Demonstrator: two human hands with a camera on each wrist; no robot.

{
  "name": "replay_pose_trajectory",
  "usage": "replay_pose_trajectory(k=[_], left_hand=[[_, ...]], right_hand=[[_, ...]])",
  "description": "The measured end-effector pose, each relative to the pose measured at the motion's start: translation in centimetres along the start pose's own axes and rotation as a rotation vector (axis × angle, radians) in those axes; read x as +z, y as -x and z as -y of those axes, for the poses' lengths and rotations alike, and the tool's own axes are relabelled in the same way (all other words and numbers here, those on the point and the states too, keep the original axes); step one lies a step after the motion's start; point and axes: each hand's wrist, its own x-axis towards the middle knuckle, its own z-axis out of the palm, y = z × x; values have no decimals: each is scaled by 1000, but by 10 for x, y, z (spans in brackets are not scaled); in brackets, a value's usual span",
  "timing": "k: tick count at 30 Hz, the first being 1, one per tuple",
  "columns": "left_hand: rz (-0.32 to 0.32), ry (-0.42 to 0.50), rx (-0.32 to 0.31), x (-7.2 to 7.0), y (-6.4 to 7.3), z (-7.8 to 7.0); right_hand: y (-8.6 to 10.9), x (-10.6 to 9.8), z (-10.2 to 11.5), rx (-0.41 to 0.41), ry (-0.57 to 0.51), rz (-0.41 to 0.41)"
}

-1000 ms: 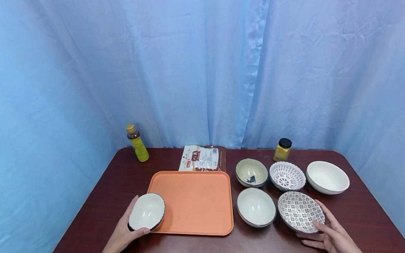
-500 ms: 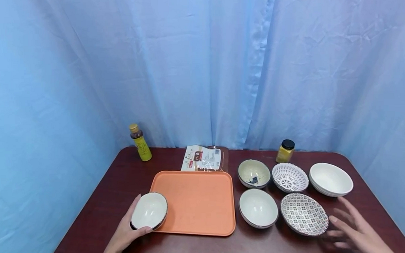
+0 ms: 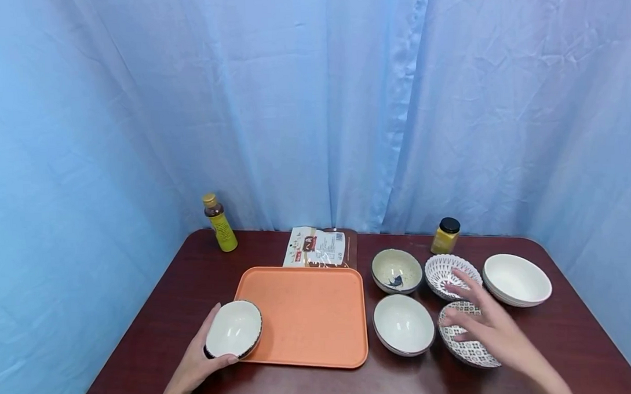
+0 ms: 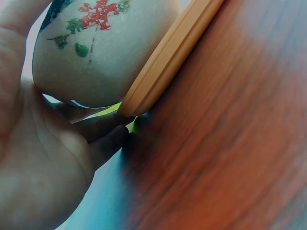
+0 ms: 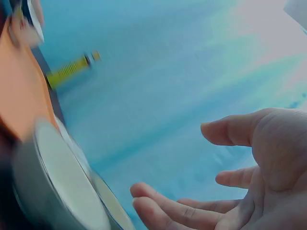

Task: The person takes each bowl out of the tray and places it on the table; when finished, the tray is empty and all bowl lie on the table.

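My left hand grips a small bowl, white inside with a dark rim, at the front left corner of the orange tray. In the left wrist view, a red flower and green leaves show on the outside of this bowl, close over the tray's edge. My right hand hangs with fingers spread above a bowl with a grey lattice pattern, partly hiding it. Nothing lies between the fingers in the right wrist view. Left of that hand sits a plain white bowl.
Behind stand a cream bowl with a blue motif, a scalloped purple-and-white bowl and stacked white bowls. A yellow jar, a food packet and a yellow-green bottle line the table's back edge.
My right hand has let go of the lattice-patterned bowl, drawn off to the right, then swung back left above it. My left hand still holds its bowl at the tray corner.
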Motion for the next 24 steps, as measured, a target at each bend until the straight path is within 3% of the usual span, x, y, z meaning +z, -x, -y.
replay_pose_trajectory(k=[5,10,17,24], left_hand=[[-11,-6,8,-1,1,1],[-14,16,5,-4,1,3],[1,11,26,-8,2,6],[7,-96,-8,-18,8,7]], right_hand=[[-28,62,22,61,-196,155],[-54,133,24,136,-321,303],[-82,215,14,274,-446,335],[-101,261,8,331,-491,378]])
